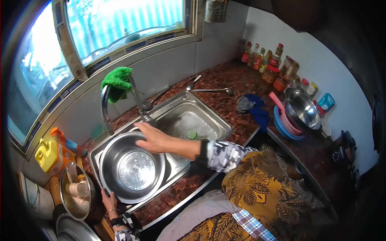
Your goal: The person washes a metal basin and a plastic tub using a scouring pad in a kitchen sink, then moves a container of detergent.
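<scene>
A wide stainless steel basin (138,170) rests over the left bowl of the sink, tilted a little, with some shine of wetness inside. My left hand (109,200) grips its near left rim; some of the fingers are hidden. Over the basin's far right rim is my right hand (155,138), fingers apart and stretched toward the base of the faucet (145,110). Whether it touches the rim or the faucet, I cannot tell. A green cloth (116,83) hangs over the faucet's curved spout. In the right bowl of the sink (209,118) sits a green drain piece (192,135).
Left of the sink stand a yellow jug (46,154) and a metal bowl (64,197) holding bottles. A ladle (213,90) and a blue cloth (257,105) lie on the counter. Stacked bowls (299,106) and several jars (270,74) are along the right wall.
</scene>
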Available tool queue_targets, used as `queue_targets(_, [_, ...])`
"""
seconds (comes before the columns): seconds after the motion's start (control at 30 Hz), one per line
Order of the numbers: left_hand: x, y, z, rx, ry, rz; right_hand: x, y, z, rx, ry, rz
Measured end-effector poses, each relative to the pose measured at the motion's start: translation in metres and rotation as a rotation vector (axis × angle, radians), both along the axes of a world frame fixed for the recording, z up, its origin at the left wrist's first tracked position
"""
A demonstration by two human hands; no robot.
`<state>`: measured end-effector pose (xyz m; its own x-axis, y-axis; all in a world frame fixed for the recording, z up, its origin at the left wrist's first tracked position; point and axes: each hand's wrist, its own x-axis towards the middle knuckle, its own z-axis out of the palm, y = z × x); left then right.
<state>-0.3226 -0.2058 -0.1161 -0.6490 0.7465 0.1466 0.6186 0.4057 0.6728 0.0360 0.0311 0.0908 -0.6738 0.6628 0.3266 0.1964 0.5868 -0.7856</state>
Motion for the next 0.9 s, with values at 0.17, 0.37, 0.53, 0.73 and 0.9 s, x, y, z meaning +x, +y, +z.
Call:
queue_targets(0.17, [0.014, 0.016, 0.004, 0.082, 0.042, 0.012, 0.227, 0.070, -0.093, 0.102, -0.165, -0.595])
queue_targets(0.37, [0.053, -0.017, 0.027, 0.172, 0.082, 0.132, 0.394, 0.113, -0.076, 0.021, -0.389, -1.041])
queue_targets(0.53, [0.170, 0.032, 0.096, 0.224, -0.355, 0.118, 0.418, 0.141, -0.122, 0.019, -0.758, -0.966])
queue_targets(0.73, [0.277, 0.100, 0.087, 0.188, -0.074, -0.111, 0.414, 0.152, -0.144, 0.342, -0.776, -0.644])
queue_targets(0.9, [0.303, 0.120, 0.052, -0.051, 0.144, -0.292, 0.422, 0.165, -0.122, 0.334, -0.327, -0.636])
